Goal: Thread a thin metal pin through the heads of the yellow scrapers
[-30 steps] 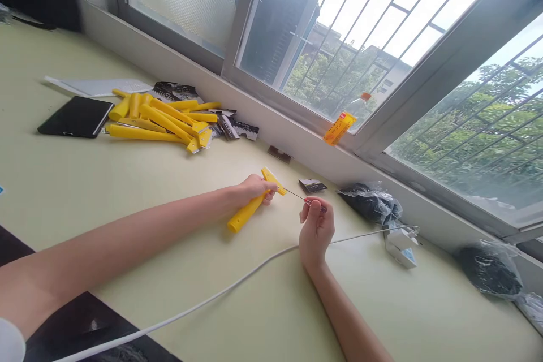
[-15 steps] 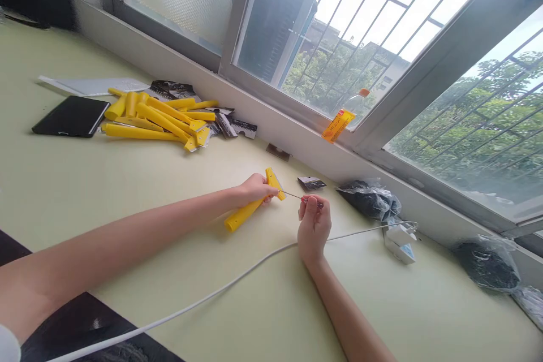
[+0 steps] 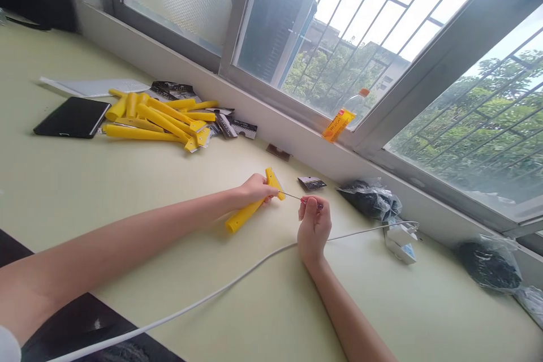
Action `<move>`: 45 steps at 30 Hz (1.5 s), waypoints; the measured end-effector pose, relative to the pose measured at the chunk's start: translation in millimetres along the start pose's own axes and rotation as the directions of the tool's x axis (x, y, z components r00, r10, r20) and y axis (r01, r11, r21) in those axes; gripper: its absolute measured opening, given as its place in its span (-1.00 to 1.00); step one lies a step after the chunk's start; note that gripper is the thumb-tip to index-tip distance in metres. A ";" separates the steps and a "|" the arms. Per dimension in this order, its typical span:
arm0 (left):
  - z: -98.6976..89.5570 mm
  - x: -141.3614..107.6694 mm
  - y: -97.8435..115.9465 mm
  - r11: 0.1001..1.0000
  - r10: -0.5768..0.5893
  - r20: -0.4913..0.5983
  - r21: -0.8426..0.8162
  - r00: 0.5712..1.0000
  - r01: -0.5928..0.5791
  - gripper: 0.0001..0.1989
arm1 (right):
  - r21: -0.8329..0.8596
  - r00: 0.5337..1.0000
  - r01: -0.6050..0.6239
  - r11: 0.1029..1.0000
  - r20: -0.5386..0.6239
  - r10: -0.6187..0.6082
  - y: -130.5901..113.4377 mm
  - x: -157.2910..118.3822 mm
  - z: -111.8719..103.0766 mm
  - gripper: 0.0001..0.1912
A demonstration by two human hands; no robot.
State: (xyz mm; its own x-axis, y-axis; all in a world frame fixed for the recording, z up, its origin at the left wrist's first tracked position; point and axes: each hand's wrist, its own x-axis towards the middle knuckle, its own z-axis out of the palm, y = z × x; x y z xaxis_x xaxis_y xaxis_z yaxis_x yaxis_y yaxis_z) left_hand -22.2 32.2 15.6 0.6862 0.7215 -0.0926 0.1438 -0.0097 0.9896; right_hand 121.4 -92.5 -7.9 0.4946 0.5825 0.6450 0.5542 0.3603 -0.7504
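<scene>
My left hand [image 3: 256, 189] is closed around a yellow scraper [image 3: 245, 215] just below its head. The scraper's wide head carries a thin metal blade along its far edge, and its round handle slants down to the left. In my right hand [image 3: 314, 226] is a screwdriver [image 3: 292, 196], its handle mostly hidden by my fingers. The thin metal shaft points left, and its tip meets the scraper head near my left thumb. Whether the tip sits in a screw is too small to tell.
Several yellow scrapers [image 3: 159, 119] lie heaped at the back left, beside a black flat case [image 3: 72, 117] and printed cards [image 3: 245, 129]. A white cable [image 3: 237, 280] crosses the table to a white charger [image 3: 401, 235]. Bagged black bundles [image 3: 369, 199] and an orange-labelled bottle [image 3: 339, 124] stand along the window side.
Almost nothing differs. The scraper's handle end has shifted very slightly to the right; both hands keep their hold and the screwdriver tip stays at the scraper head.
</scene>
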 end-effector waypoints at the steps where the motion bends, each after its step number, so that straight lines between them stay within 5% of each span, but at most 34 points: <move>1: 0.1 -0.5 0.4 1.000 0.002 0.000 0.004 1.000 -0.002 -0.84 | -0.002 1.000 0.000 1.000 0.000 0.000 0.6 0.1 0.1 -0.67; 8: 1.5 2.0 -4.5 0.997 0.033 -0.014 0.075 0.999 -0.032 -0.85 | -0.008 0.999 -0.023 1.000 -0.044 0.022 0.2 3.5 1.0 -0.63; 16: 6.7 -1.0 -2.2 0.982 0.068 0.050 0.175 0.996 -0.076 -0.83 | 0.259 0.984 -0.170 0.951 -0.002 0.176 -8.3 11.0 0.0 -0.64; 20: 5.3 -1.8 -2.1 0.980 0.053 0.048 0.190 0.997 -0.062 -0.84 | 0.334 0.987 -0.156 0.929 0.026 0.156 -11.9 10.7 0.4 -0.63; 26: 3.9 2.4 -6.7 0.985 0.076 0.052 0.154 0.996 -0.083 -0.84 | 0.218 0.993 -0.037 0.975 0.119 0.011 -24.3 11.1 1.6 -0.69; 39: 5.0 1.3 -4.3 0.984 0.069 0.051 0.162 0.996 -0.076 -0.82 | 0.300 0.978 -0.196 0.934 0.134 0.163 -24.6 24.6 5.3 -0.57; 45: 6.3 -0.5 -0.9 0.990 0.059 0.030 0.128 0.998 -0.063 -0.80 | 0.265 0.982 -0.111 0.958 0.178 0.064 -30.5 27.9 0.4 -0.67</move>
State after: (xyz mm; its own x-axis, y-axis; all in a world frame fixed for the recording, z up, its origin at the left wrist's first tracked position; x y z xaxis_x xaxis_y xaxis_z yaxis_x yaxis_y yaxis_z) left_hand -18.2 27.4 14.1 0.7149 0.6983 -0.0371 0.1908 -0.1438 0.9710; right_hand 118.0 -86.9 32.9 0.4023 0.7246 0.5595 0.2987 0.4739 -0.8284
